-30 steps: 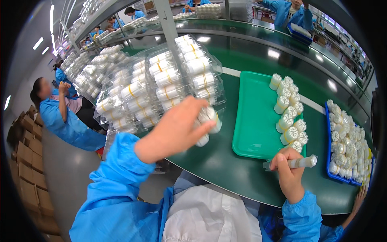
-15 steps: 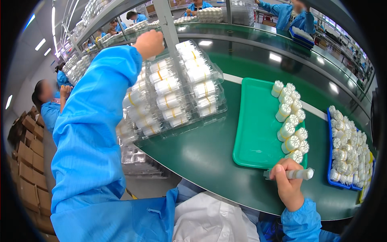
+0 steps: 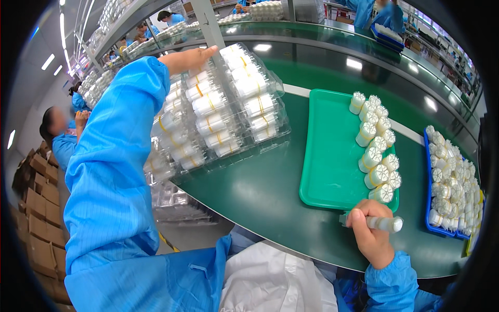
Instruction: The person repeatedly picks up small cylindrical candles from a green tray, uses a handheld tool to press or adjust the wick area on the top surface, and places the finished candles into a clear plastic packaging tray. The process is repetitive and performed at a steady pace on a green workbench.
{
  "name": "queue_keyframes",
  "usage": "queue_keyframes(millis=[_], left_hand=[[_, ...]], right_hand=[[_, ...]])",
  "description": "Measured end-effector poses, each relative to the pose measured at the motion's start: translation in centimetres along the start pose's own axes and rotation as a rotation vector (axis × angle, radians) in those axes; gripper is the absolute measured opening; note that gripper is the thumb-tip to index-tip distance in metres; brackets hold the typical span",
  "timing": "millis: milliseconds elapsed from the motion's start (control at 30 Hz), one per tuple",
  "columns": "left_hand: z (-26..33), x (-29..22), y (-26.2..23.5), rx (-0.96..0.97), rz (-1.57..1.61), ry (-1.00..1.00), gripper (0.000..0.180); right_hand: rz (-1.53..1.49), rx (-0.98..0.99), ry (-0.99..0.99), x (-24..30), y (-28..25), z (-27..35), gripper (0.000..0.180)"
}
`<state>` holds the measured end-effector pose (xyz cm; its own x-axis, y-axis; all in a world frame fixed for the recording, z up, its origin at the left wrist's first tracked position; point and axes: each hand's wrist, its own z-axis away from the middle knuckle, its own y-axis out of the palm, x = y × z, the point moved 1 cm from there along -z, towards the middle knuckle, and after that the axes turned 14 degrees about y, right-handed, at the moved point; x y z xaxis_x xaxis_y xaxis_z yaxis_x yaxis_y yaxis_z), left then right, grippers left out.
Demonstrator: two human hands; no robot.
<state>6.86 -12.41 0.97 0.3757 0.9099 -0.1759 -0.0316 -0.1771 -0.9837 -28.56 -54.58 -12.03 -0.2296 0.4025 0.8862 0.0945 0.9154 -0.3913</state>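
Note:
My left hand (image 3: 188,60) reaches over the top of stacked clear plastic trays. Its visible fingers are stretched out; what lies under them is hidden. White cylinders with yellow bands (image 3: 210,104) fill these trays (image 3: 244,148) in rows. My right hand (image 3: 373,229) is closed around a slim whitish tube (image 3: 387,224) with a clear end, held level just off the near edge of a green tray (image 3: 332,151). Along that tray's right side, several short white cylinders (image 3: 371,156) with yellow bands and ribbed ends stand or lean together.
A blue tray (image 3: 429,208) heaped with similar white pieces is at the right. Behind runs a green conveyor (image 3: 312,65). A metal post (image 3: 207,23) rises behind the stack. Cardboard boxes (image 3: 44,229) lie at left. Co-workers in blue sit farther off, one nearby at left (image 3: 62,145).
My left hand has come down onto the stack and its fingers have straightened; a bit of white showed beneath it before. My right hand keeps its hold on the tube. The view has shifted slightly.

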Motion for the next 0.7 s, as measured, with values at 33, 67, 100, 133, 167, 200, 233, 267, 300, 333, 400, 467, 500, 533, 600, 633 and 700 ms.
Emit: queue_keyframes(millis=[33,67,100,133,167,200,233,267,300,333,400,467,500,533,600,633,700], left_hand=[[0.0,0.2,-0.2,0.055,-0.04,0.02,0.082],[-0.4,0.3,-0.6,0.111,-0.078,0.044,0.081],[-0.7,0.3,-0.6,0.166,-0.113,0.072,0.081],[-0.6,0.6,-0.7,0.134,-0.163,0.053,0.075],[-0.9,0.7,-0.4,0.099,-0.216,0.038,0.07],[-1.3,0.8,-0.1,0.064,-0.267,0.025,0.064],[-1.3,1.3,0.0,0.03,-0.18,0.069,0.06],[-1.4,2.3,-0.1,-0.002,-0.09,0.12,0.056],[-1.3,3.6,-0.4,-0.034,-0.002,0.169,0.052],[-1.7,7.9,-2.0,-0.019,-0.267,0.069,0.04],[-1.8,5.3,-0.6,-0.025,0.052,-0.029,0.039],[-1.5,4.8,-1.0,-0.009,0.108,-0.046,0.039],[-1.9,5.2,-1.1,0.014,0.018,0.007,0.039],[-1.7,5.9,-1.6,0.037,-0.078,0.048,0.04],[-0.8,4.8,-2.9,0.059,-0.232,0.134,0.042],[0.0,3.1,-4.1,0.057,-0.29,0.179,0.042],[0.4,-0.2,-4.5,0.022,-0.345,0.151,0.041]], right_hand=[[0.009,0.0,0.007,0.1,0.1,-0.1,0.023],[0.022,-0.003,0.015,0.3,0.2,-0.2,0.023],[0.037,-0.009,0.026,0.4,0.2,0.0,0.024],[0.019,-0.001,0.022,0.2,0.4,-0.1,0.024],[0.0,0.002,0.017,-0.2,0.4,-0.1,0.024],[-0.017,0.004,0.012,-0.5,0.4,-0.2,0.024],[-0.023,0.014,0.015,-0.8,0.6,-0.3,0.025],[-0.025,0.019,0.023,-0.9,0.6,-0.4,0.025],[-0.029,0.025,0.029,-0.9,0.6,-0.4,0.025],[-0.054,0.047,0.012,-0.8,1.1,-0.7,0.025],[-0.015,0.013,0.043,-0.7,0.6,-0.4,0.025],[-0.006,0.007,0.003,-0.3,0.4,-0.2,0.025],[-0.004,0.003,-0.018,-0.1,0.4,-0.1,0.025],[-0.015,0.014,-0.026,0.0,0.5,-0.1,0.025],[-0.024,0.023,-0.024,0.3,0.5,0.2,0.025],[-0.025,0.039,-0.094,0.4,0.7,0.0,0.024],[0.045,0.029,-0.157,0.6,0.7,-0.2,0.023]])
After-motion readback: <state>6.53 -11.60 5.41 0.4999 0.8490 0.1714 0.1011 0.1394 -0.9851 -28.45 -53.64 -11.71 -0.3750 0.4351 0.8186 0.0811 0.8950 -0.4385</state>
